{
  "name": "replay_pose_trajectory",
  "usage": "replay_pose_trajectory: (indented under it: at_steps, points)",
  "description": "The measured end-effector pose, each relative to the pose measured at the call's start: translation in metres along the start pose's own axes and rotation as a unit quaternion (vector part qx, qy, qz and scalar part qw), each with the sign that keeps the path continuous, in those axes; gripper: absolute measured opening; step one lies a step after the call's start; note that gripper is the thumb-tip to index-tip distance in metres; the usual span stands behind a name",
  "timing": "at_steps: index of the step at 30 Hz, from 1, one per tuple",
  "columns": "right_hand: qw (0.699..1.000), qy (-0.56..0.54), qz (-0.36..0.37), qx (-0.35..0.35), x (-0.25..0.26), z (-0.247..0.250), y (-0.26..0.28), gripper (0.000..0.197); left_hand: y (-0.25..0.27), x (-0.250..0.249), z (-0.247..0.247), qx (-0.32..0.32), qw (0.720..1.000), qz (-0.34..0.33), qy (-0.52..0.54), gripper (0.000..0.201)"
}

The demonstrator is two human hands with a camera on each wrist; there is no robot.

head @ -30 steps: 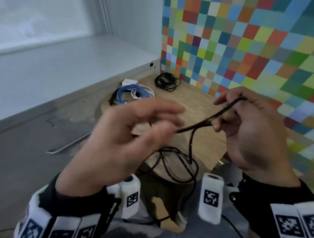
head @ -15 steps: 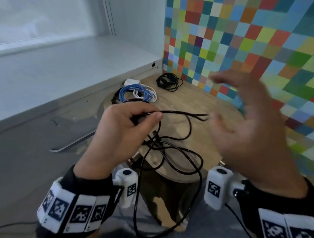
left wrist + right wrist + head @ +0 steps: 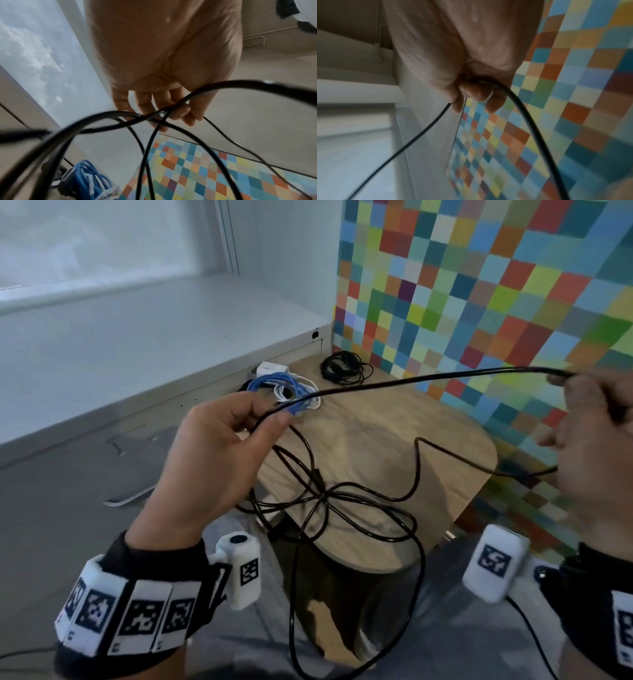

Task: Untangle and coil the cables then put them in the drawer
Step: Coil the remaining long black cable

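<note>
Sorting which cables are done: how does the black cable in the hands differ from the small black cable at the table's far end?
The black cable in the hands is stretched between the left hand and the right hand, its slack sprawling loose and crossed over the table edge. The small black cable lies untouched in a compact bundle. Both are black.

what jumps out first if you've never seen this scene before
A black cable stretched in mid-air between the left hand and right hand, its slack tangled over the round wooden table. Behind it, a bright multicoloured checkered wall on the right.
</note>
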State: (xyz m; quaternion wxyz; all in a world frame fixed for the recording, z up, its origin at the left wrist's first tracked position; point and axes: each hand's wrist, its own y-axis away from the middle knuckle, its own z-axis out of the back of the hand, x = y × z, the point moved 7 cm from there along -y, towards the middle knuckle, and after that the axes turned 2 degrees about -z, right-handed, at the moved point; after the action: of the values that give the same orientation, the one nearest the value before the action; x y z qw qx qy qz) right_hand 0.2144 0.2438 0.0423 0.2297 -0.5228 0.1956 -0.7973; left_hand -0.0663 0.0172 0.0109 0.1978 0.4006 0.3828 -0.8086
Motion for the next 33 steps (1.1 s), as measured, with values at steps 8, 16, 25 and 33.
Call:
replay_pose_trajectory:
  at_steps: [8, 16, 25, 33]
  points:
    - [0.993, 0.039, 0.073, 0.085, 0.038, -0.028, 0.021, 0.043, 0.006, -0.031, -0.015, 0.027, 0.997, -0.071, 0.018, 0.007]
    - [0.944, -0.049, 0.158, 0.284, 0.099, -0.068, 0.066, 0.019, 0.011, -0.043, -0.017, 0.043, 0.992, -0.115, 0.026, 0.011]
    - [0.995, -0.042, 0.008, 0.093, 0.024, 0.010, -0.008, 0.052, -0.001, 0.001, 0.015, -0.001, 0.996, 0.027, 0.091, 0.022]
    - [0.988, -0.020, 0.049, 0.145, 0.039, -0.027, 0.020, 0.020, 0.013, -0.022, -0.037, 0.139, 0.990, -0.013, -0.030, 0.016]
